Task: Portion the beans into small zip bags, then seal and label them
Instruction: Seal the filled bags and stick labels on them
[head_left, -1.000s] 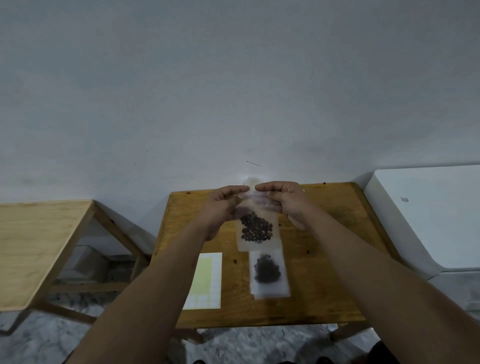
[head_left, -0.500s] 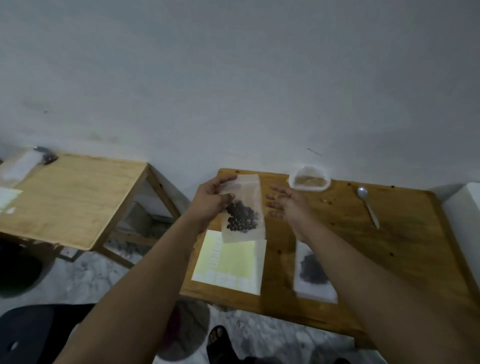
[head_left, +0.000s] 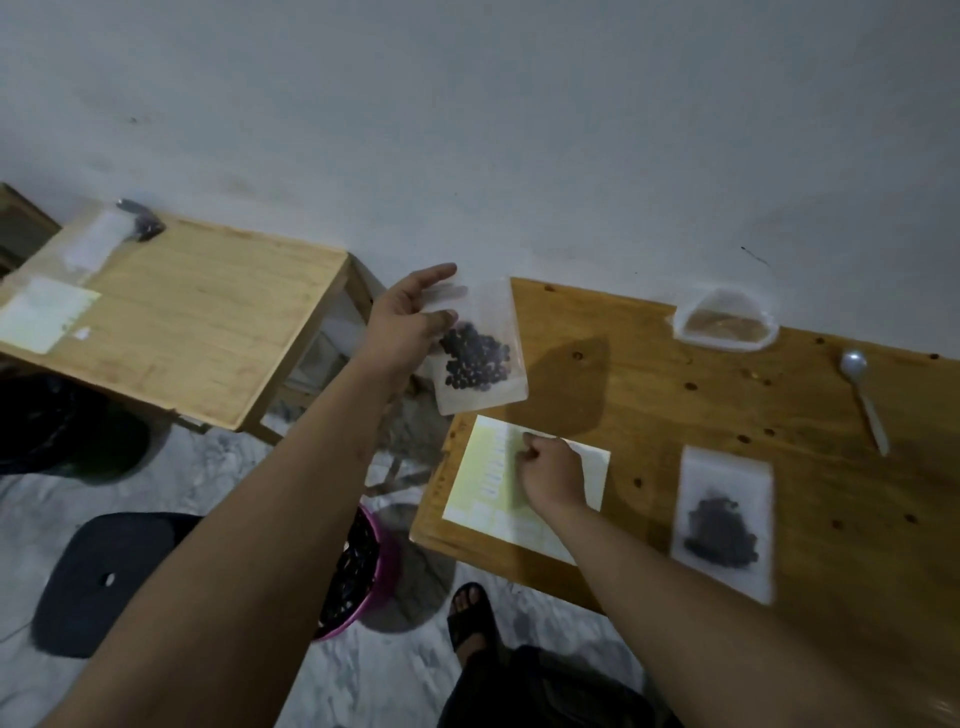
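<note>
I use the table (head_left: 727, 415) as my landmark. My left hand (head_left: 410, 322) is raised over the table's far left corner. Its thumb and fingers pinch the upper left part of a clear bag (head_left: 480, 348). The bag hangs upright, with dark beans (head_left: 475, 358) pooled in its lower half. I cannot tell whether its zip is closed.

My right hand (head_left: 550, 470) is at the table's near left end, on the label sheet (head_left: 483, 483). Its fingers are curled and the tips press down on the sheet's yellow part. I cannot tell whether they grasp a label or only touch the paper. The sheet lies flat along the table's left edge.

A second bag (head_left: 722, 519) of beans lies flat on the table's near middle, well to the right of the sheet; it is blurred. A spoon (head_left: 865, 395) lies toward the table's right end, bowl end pointing to the wall. A clear tub (head_left: 724, 325) sits at the table's far edge, against the wall.

A pink bowl (head_left: 387, 566) holding dark beans stands on the floor just off the table's near left corner, partly hidden by my left forearm. A lighter side table (head_left: 182, 322) stands left of the table, with a gap between them.
</note>
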